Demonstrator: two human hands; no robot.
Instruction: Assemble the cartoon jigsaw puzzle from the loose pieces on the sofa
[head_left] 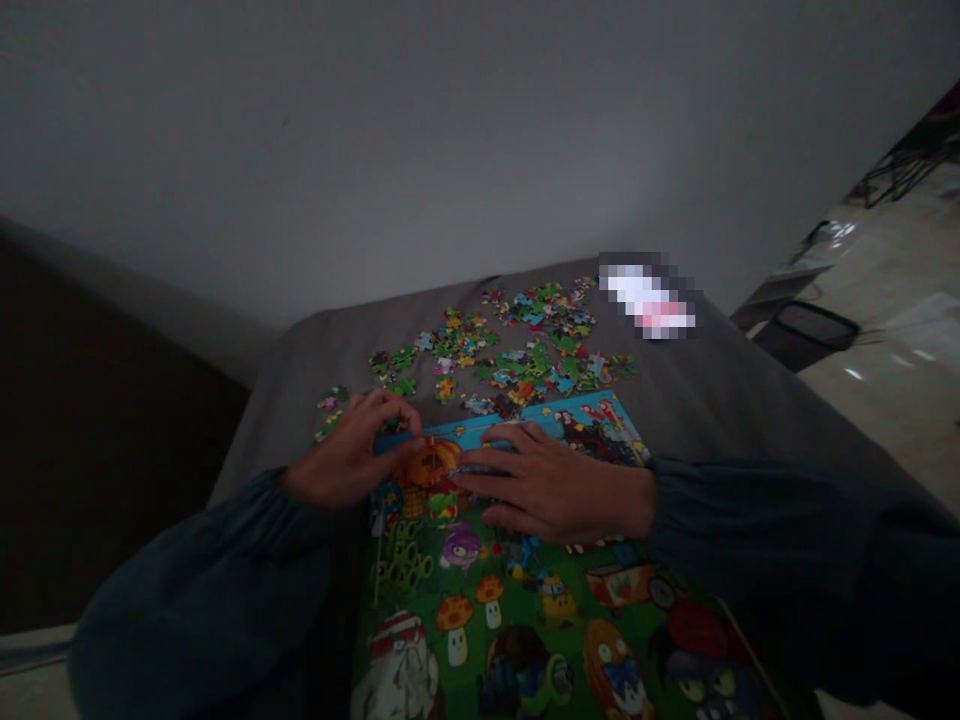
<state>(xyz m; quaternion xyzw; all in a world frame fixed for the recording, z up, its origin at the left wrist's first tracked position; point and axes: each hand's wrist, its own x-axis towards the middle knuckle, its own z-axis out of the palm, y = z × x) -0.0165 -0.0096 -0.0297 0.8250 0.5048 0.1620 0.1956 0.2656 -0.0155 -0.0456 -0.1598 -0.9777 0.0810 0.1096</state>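
A colourful cartoon jigsaw board (525, 620) lies on a grey cloth-covered surface (697, 400) in front of me. My left hand (352, 455) is curled at the board's upper left corner, fingertips pinched on a small piece at the blue edge. My right hand (547, 485) lies flat on the board's upper part, fingers stretched leftward and pressing on the picture. Both arms wear dark long sleeves. Several loose puzzle pieces (517, 350) are scattered beyond the board.
A small blurred white and pink object (649, 298) sits at the surface's far right. A dark bin (806, 335) stands on the shiny floor at right. A plain wall rises behind; a dark area lies at left.
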